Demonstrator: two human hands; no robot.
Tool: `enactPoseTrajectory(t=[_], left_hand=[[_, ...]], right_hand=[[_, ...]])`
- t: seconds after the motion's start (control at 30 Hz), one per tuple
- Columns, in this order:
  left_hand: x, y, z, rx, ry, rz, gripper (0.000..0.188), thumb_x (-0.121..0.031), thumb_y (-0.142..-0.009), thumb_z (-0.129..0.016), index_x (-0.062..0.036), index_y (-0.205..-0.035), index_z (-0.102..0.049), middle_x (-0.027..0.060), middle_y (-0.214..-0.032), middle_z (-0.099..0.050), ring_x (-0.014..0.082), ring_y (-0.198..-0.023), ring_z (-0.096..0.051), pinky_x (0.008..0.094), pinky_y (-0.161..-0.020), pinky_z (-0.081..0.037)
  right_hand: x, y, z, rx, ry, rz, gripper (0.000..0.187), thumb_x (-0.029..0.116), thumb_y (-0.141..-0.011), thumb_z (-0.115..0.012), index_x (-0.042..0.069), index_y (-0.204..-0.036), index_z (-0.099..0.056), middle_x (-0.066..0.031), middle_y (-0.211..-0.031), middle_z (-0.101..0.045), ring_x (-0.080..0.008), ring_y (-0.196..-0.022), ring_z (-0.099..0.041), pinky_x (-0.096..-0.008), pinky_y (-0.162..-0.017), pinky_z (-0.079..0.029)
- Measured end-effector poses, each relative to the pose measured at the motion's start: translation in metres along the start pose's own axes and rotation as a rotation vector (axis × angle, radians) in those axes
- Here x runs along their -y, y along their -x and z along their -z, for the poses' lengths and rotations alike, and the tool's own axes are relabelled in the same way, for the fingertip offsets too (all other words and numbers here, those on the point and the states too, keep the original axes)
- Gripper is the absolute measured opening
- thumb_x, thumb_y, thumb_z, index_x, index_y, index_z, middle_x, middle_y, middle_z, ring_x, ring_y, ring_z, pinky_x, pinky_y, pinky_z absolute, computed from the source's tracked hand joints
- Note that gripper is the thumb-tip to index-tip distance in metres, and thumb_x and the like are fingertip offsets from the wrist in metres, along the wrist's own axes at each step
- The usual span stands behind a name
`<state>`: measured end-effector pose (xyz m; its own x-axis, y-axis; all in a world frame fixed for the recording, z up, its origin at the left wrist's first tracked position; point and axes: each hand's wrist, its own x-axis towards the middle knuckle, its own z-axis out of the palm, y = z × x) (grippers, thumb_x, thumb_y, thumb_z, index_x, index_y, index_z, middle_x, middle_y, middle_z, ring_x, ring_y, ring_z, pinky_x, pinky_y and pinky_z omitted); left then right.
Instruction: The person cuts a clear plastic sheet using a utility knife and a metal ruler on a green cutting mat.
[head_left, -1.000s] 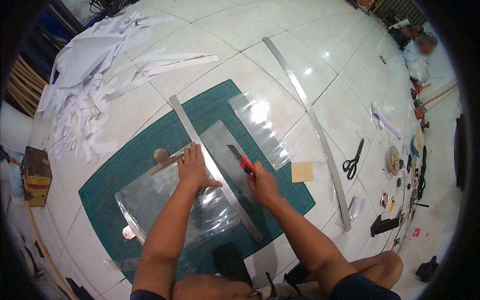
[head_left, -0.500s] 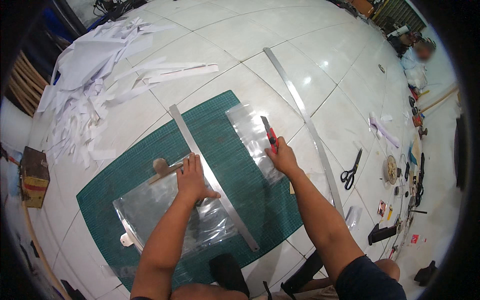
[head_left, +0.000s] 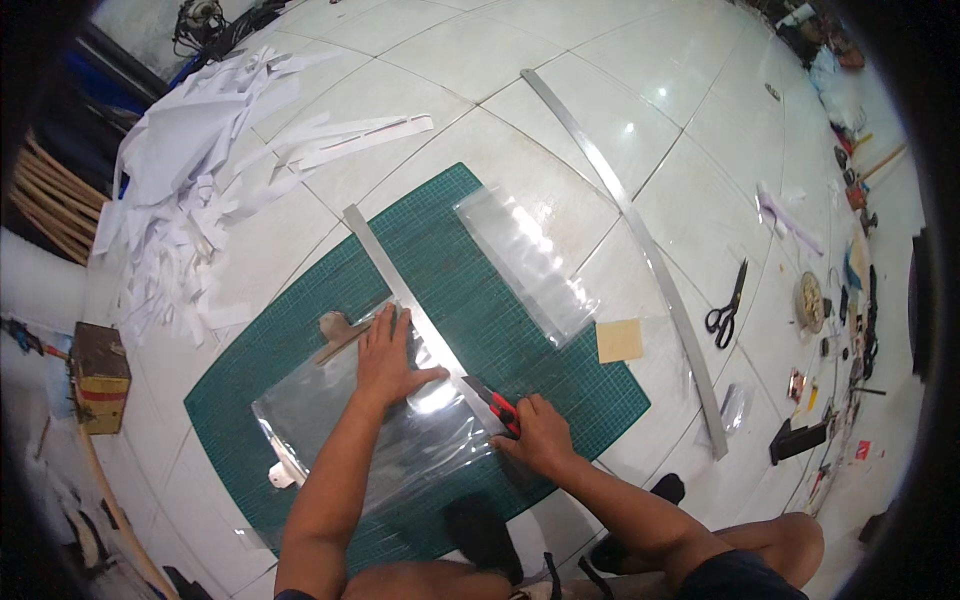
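My left hand (head_left: 385,365) lies flat with fingers spread, pressing on a clear plastic sheet (head_left: 420,465) and against the left edge of a metal ruler (head_left: 378,258). Both rest on a green cutting mat (head_left: 425,225). In my right hand (head_left: 545,437) is a red and black utility knife (head_left: 503,412), its blade end close to the ruler's right side; whether the blade touches the plastic I cannot tell. Metal clips grip the sheet: one (head_left: 335,328) at its far edge, another (head_left: 287,472) at its left.
A narrower plastic piece (head_left: 525,262) lies across the mat's right edge, near a yellow paper note (head_left: 620,342). A longer metal ruler (head_left: 622,195), black scissors (head_left: 728,312) and a bowl (head_left: 810,303) are farther right. White paper scraps (head_left: 185,145) heap up at far left; a box (head_left: 103,365) stands below.
My right hand has brought the knife from over the plastic piece at right down to the near part of the ruler. My left hand keeps pressing beside the ruler. The view has shifted slightly.
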<state>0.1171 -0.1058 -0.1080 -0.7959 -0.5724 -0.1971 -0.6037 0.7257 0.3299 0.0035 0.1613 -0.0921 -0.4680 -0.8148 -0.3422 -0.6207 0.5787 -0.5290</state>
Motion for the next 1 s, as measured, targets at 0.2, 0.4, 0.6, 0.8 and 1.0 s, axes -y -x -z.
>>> enactPoseTrajectory(t=[0.2, 0.4, 0.6, 0.8, 1.0], left_hand=[[0.007, 0.059, 0.014, -0.035, -0.005, 0.065, 0.083, -0.051, -0.076, -0.079, -0.0084, -0.142, -0.053, 0.0234, -0.152, -0.037, 0.042, -0.14, -0.035, 0.0516, -0.114, -0.031], [0.024, 0.126, 0.006, 0.073, 0.011, 0.232, 0.085, -0.051, -0.078, -0.078, -0.0079, -0.146, -0.048, 0.024, -0.156, -0.032, 0.0432, -0.143, -0.034, 0.0498, -0.116, -0.032], [0.027, 0.136, 0.004, 0.133, 0.04, 0.253, 0.098, -0.044, -0.074, -0.084, -0.0171, -0.154, -0.035, 0.0222, -0.158, -0.029, 0.0418, -0.146, -0.03, 0.0499, -0.116, -0.034], [0.017, 0.123, 0.024, 0.305, 0.045, 0.33, 0.113, -0.031, -0.068, -0.09, -0.0187, -0.158, -0.023, 0.0213, -0.16, -0.023, 0.0421, -0.148, -0.023, 0.0495, -0.111, -0.042], [0.024, 0.119, 0.011, 0.264, 0.083, 0.312, 0.114, -0.026, -0.063, -0.092, -0.0179, -0.156, -0.026, 0.0227, -0.161, -0.018, 0.0471, -0.146, -0.024, 0.0526, -0.11, -0.043]], right_hand=[[0.012, -0.013, -0.01, -0.074, -0.191, -0.06, 0.039, 0.033, -0.085, -0.074, 0.005, -0.101, -0.052, -0.017, -0.104, -0.059, -0.0392, -0.098, -0.063, -0.0504, -0.082, -0.052], [-0.005, -0.088, -0.003, -0.285, 0.098, 0.03, 0.028, 0.028, -0.087, -0.065, 0.006, -0.101, -0.055, -0.0162, -0.095, -0.062, -0.0354, -0.092, -0.064, -0.0511, -0.083, -0.045], [-0.012, -0.1, -0.009, -0.378, 0.203, 0.068, 0.03, 0.026, -0.084, -0.068, 0.006, -0.102, -0.056, -0.0158, -0.103, -0.059, -0.0352, -0.096, -0.06, -0.0501, -0.084, -0.043], [0.019, -0.103, 0.004, -0.492, 0.101, 0.19, 0.044, 0.022, -0.083, -0.071, 0.005, -0.12, -0.057, -0.0195, -0.113, -0.057, -0.0377, -0.106, -0.056, -0.05, -0.087, -0.043], [0.112, -0.165, -0.008, -0.282, -0.109, 0.528, 0.05, 0.027, -0.088, -0.069, 0.001, -0.128, -0.056, -0.0211, -0.118, -0.059, -0.0401, -0.106, -0.059, -0.0485, -0.092, -0.046]])
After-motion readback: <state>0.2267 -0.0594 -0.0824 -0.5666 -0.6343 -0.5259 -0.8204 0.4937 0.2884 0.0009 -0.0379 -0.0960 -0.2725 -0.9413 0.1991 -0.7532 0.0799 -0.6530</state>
